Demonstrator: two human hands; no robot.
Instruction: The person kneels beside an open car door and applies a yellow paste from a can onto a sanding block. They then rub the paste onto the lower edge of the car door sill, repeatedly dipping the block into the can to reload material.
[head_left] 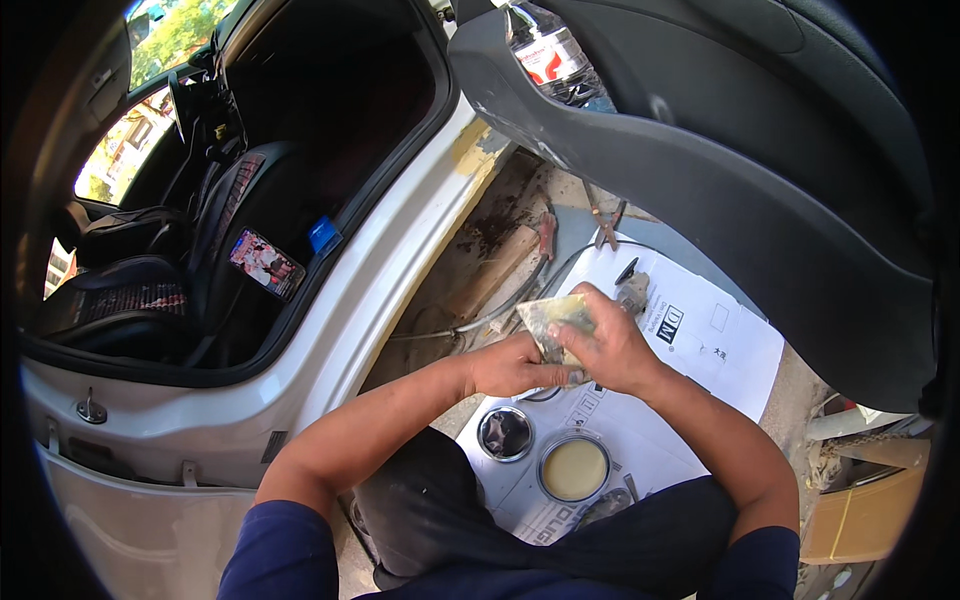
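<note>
Beside an open white car body point(330, 330), a white printed sheet point(720, 350) is spread on the ground; an open tin of cream paste point(574, 467) and its lid point(505, 432) are set on it, just beside each other; a smeared flat scraper pad point(556, 322) is held above the sheet between both hands — left hand point(515, 365) closed on its lower edge, right hand point(612, 350) curled over its top; pliers point(603, 222) are seen well beyond, near a black door panel point(720, 150)
</note>
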